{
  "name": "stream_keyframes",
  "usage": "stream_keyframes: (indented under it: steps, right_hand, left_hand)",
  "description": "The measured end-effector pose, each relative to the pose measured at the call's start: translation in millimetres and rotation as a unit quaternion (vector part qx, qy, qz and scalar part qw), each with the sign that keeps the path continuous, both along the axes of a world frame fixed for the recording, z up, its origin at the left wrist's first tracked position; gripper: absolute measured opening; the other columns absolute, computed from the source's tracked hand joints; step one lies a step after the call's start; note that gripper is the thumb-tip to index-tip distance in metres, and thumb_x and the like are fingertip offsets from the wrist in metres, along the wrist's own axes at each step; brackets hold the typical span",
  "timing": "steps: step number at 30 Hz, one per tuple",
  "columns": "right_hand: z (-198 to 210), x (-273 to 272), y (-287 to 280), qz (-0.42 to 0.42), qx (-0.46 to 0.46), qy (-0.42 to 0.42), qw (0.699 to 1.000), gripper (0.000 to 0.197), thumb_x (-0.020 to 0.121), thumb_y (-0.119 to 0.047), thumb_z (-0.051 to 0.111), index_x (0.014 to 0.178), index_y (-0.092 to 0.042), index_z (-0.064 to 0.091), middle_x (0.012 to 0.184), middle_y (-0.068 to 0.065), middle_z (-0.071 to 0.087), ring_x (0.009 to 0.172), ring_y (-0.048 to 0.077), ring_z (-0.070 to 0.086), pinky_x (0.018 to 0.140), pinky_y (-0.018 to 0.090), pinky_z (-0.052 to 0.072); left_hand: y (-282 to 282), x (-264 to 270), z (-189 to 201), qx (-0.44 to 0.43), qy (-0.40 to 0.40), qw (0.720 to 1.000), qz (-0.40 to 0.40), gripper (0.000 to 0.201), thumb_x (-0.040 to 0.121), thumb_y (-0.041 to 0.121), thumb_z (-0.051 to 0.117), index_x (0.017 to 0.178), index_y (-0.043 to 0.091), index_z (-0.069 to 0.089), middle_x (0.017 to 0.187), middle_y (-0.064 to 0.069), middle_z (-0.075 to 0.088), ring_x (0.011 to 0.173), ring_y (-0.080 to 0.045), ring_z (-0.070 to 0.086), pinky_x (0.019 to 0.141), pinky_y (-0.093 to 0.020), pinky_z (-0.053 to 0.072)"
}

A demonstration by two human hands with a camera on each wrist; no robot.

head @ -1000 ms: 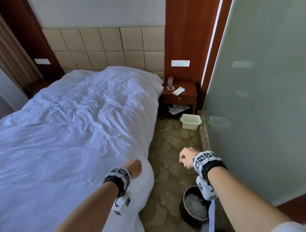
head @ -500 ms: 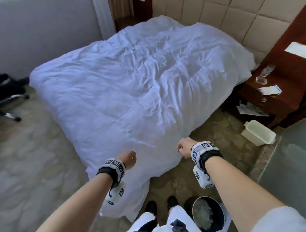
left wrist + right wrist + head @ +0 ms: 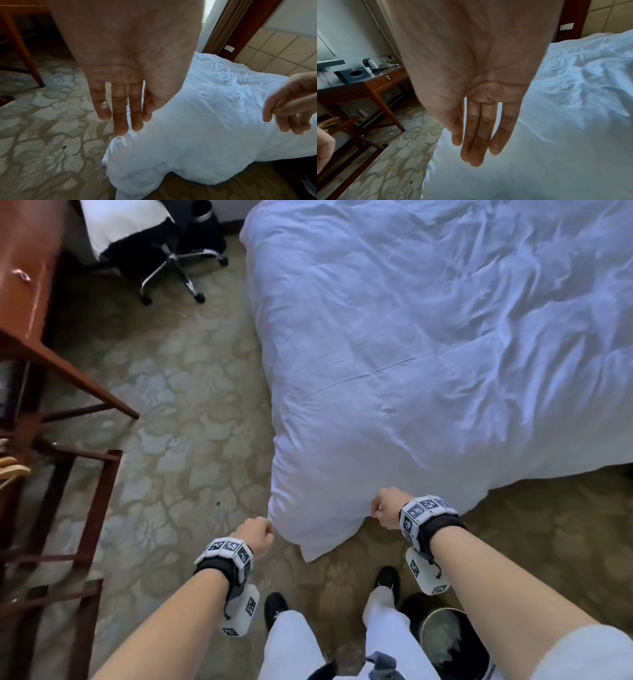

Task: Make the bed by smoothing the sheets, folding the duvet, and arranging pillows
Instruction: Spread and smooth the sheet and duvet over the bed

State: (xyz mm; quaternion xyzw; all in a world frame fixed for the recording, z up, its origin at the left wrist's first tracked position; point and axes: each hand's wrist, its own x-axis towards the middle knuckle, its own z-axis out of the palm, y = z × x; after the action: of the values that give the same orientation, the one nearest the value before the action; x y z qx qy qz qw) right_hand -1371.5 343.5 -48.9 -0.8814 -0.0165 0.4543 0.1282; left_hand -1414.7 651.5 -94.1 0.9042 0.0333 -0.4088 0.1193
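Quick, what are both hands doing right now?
Left hand: open, fingers straight, tips at the duvet corner, holding nothing.
Right hand: open, fingers straight over the duvet, holding nothing.

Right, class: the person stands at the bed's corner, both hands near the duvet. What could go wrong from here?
1. The duvet corner droops onto the carpet close to the right shoe; a step forward could trap or soil it.
2. A dark bin stands just beside that shoe; stepping sideways might knock it over.
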Motion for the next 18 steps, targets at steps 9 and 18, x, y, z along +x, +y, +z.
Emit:
stream_keyframes:
  steps: [9, 18]
  right_hand:
    - [-65, 0, 99, 0.037, -0.075, -0.031, 0.996, 0.050, 0.095, -0.033, 0.053, 0.143, -0.028, 0.042, 0.143, 0.003, 0.047, 0.129, 0.027, 0.048, 0.101, 0.042, 0.045]
    - [-186, 56, 163, 0.044, -0.178, -0.082, 0.980, 0.097, 0.084, -0.063, 0.060, 0.152, -0.047, -0.007, 0.163, 0.015, -0.012, 0.148, 0.045, -0.009, 0.110, 0.074, 0.013]
  left_hand:
    - [85, -11, -79, -0.064, -0.024, 0.997, 0.025, 0.024, 0.091, 0.023, 0.043, 0.114, 0.018, 0.051, 0.104, -0.006, 0.062, 0.094, -0.030, 0.061, 0.079, -0.040, 0.051]
    - [113, 20, -214, -0.185, -0.022, 0.966, 0.177, 0.083, 0.087, 0.048, 0.064, 0.147, 0.012, 0.021, 0.143, -0.015, 0.040, 0.129, -0.031, 0.044, 0.104, -0.044, 0.041]
